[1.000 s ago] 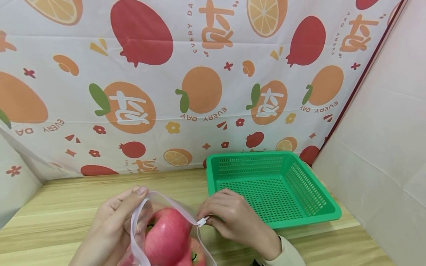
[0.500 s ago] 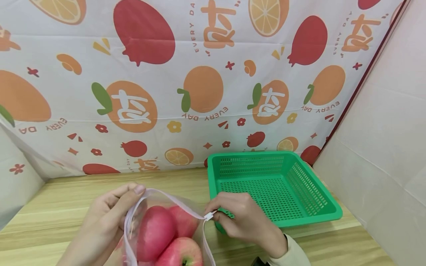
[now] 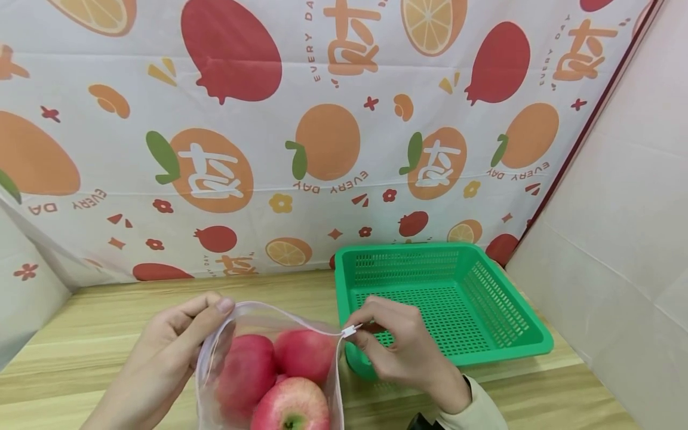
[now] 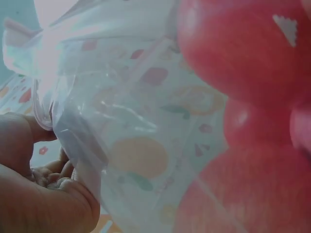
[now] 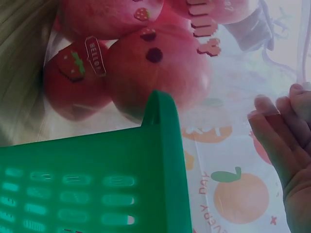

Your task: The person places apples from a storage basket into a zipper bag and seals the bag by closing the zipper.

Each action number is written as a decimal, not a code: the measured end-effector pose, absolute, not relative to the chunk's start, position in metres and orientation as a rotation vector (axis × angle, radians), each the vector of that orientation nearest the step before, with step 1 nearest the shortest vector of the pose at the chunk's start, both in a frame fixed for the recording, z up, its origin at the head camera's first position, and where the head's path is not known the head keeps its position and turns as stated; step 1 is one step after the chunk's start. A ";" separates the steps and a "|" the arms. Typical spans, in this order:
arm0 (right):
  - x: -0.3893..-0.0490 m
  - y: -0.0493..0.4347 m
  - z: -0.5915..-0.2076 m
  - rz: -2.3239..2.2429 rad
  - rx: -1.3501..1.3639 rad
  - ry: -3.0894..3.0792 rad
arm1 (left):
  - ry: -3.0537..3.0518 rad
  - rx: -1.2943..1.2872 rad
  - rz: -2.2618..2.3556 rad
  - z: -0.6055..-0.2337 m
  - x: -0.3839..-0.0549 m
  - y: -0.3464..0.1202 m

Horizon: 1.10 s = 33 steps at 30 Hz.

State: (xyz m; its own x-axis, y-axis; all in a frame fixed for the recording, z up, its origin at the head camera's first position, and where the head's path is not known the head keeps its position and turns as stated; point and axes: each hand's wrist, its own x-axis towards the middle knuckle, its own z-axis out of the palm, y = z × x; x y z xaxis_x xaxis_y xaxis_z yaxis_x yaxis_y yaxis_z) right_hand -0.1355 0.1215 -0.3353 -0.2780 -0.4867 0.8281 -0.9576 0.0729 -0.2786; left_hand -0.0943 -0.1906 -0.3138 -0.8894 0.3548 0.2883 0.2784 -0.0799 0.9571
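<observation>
A clear zip bag (image 3: 269, 316) with a whitish zipper edge stands with its mouth open at the front of the table. Several red apples (image 3: 292, 406) lie inside it; the right wrist view shows printed stickers or pictures over the apples (image 5: 155, 73). My left hand (image 3: 161, 358) pinches the bag's left rim between thumb and fingers, also visible in the left wrist view as a hand (image 4: 43, 179) at the clear plastic. At the right corner, my right hand (image 3: 403, 346) pinches the white zipper slider (image 3: 349, 331).
A green plastic basket (image 3: 430, 249) with slotted walls and nothing in it stands behind my right hand. The wooden table (image 3: 107, 310) meets a fruit-print sheet (image 3: 333, 215) at the back and a white wall (image 3: 618, 239) at the right.
My right hand has moved right and slightly away with the slider, and the bag mouth has widened. More of the apples shows. My left hand keeps its pinch, shifted slightly left.
</observation>
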 end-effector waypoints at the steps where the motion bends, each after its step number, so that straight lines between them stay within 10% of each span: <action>1: -0.135 0.122 -0.335 1.153 1.418 -1.815 | 2.104 0.710 2.142 -0.314 -0.095 -0.191; 26: -0.131 0.122 -0.328 1.492 0.883 -1.800 | 2.626 0.667 1.635 -0.308 -0.092 -0.193; 33: -0.129 0.122 -0.327 1.524 0.772 -1.869 | 2.524 1.122 1.461 -0.331 -0.098 -0.218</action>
State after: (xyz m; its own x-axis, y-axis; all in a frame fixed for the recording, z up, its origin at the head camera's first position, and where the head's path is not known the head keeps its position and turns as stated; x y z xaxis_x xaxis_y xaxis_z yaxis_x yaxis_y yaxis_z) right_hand -0.1290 0.1221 -0.3273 -0.6509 -0.0650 0.7564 -0.7539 0.1719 -0.6341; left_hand -0.0981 -0.2181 -0.3313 -0.7419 0.5880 0.3222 0.5722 0.3047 0.7615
